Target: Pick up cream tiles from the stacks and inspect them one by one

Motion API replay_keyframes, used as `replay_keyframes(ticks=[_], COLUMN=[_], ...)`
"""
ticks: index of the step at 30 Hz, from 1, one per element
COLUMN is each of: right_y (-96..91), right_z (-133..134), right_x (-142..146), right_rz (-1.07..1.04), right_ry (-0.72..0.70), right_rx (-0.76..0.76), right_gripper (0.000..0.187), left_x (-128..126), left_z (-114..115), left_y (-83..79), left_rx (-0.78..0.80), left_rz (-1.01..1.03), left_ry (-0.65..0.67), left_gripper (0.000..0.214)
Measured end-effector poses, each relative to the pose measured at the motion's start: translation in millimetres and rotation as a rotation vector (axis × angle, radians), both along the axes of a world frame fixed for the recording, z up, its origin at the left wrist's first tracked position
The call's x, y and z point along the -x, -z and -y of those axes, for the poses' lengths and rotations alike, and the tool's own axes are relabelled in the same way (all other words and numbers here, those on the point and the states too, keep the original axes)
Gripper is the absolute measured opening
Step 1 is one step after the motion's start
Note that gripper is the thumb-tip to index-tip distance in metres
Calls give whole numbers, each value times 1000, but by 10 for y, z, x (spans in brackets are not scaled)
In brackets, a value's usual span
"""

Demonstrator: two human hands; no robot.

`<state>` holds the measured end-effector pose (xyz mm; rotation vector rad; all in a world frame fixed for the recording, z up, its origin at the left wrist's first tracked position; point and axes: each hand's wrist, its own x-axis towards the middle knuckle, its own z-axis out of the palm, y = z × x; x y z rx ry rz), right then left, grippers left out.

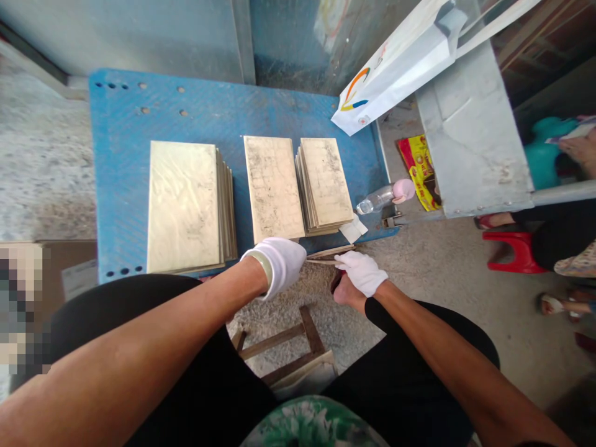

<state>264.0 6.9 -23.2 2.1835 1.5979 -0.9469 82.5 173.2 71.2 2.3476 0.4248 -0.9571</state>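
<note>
Both my hands wear white gloves. My left hand [282, 264] is closed at the left end of a few thin wooden boards [326, 253], seen nearly edge-on past the table's near edge. Its fingertips are hidden behind the glove. My right hand [363, 272] is closed on the boards' right end. Just beyond my left hand, a pale board with dark smudges [274, 186] lies on the blue table [130, 118]. Right of it leans a stack of similar boards [326, 180]. At the left stands a larger stack, its top board cleaner [184, 205].
A clear bottle with a pink cap [379, 197] lies by a scrap of white paper [354, 230] at the table's right. A white bag [395, 62] stands behind. Beyond are a yellow-red packet [421, 174] and a red stool [514, 251]. A wooden frame [274, 341] is between my legs.
</note>
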Motion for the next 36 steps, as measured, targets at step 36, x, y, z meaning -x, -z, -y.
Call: replay_keyframes(ticks=[36], right_y=[63], right_z=[-572], right_x=[-564], right_rz=[-40], right_ry=[674], right_rx=[-466], right_gripper=[45], left_x=[-469], left_z=[66], left_y=[384], left_rx=[232], left_rz=[215], left_ry=[-738], left_gripper=[49])
